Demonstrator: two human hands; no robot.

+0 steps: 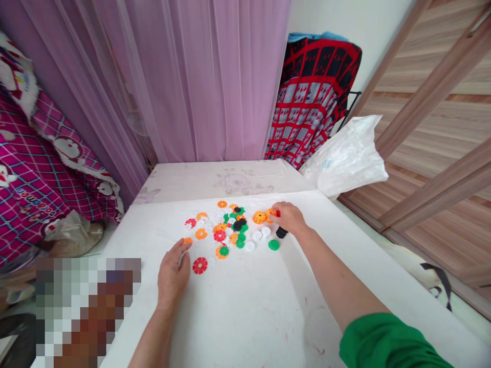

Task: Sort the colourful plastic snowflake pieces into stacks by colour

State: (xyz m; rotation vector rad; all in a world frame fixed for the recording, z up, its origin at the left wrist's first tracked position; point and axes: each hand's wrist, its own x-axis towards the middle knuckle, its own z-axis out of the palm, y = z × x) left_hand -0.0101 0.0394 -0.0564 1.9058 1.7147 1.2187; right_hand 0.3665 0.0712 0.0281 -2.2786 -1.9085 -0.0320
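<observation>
On the left, my left hand (174,268) rests over the table, its thumb and fingers apart. Its fingertips touch an orange flower-shaped disc (187,240) they partly cover. A red notched disc (200,266) lies just to its right. My right hand (290,217) is closed at the fingertips on an orange disc (270,214), beside more orange discs (259,217). A bit of red disc (278,213) shows against those fingers, mostly hidden. Below that hand are black discs (281,233), a green disc (273,245) and white discs (257,235).
Between my hands, mixed discs (230,230) in several colours lie scattered and overlapping on the white table (238,312). A white plastic bag (347,156) stands at the far right corner. Purple curtains (215,82) hang behind; a wooden wardrobe (433,128) stands right.
</observation>
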